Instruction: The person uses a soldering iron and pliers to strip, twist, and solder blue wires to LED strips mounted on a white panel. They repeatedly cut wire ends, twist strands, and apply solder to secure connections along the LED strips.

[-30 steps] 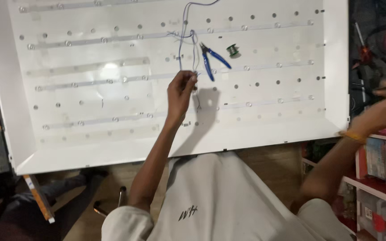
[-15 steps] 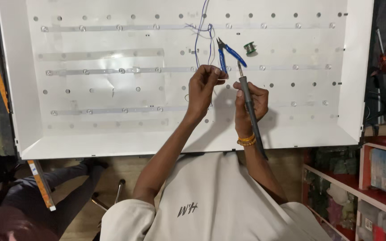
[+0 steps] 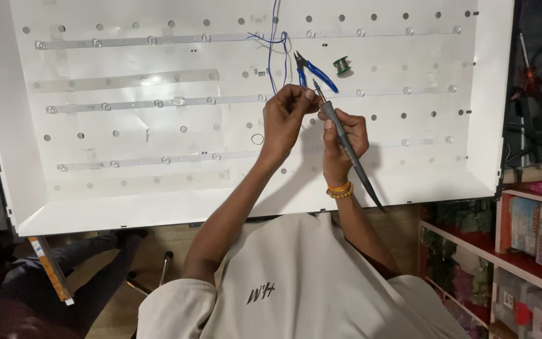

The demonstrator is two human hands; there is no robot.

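Over the white panel [image 3: 158, 125], the right hand [image 3: 345, 135] is gripping a soldering iron [image 3: 346, 145] — the left hand [image 3: 286, 116] is pinching blue wires [image 3: 273, 63] just beside its tip.

matt white panel [image 3: 158, 194] — blue plastic-handled cutters [image 3: 313, 70]

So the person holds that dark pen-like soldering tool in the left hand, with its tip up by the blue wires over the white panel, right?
Not quite: the head view shows the dark soldering tool in the right hand. The left hand pinches the blue wires at its tip, over the white panel.
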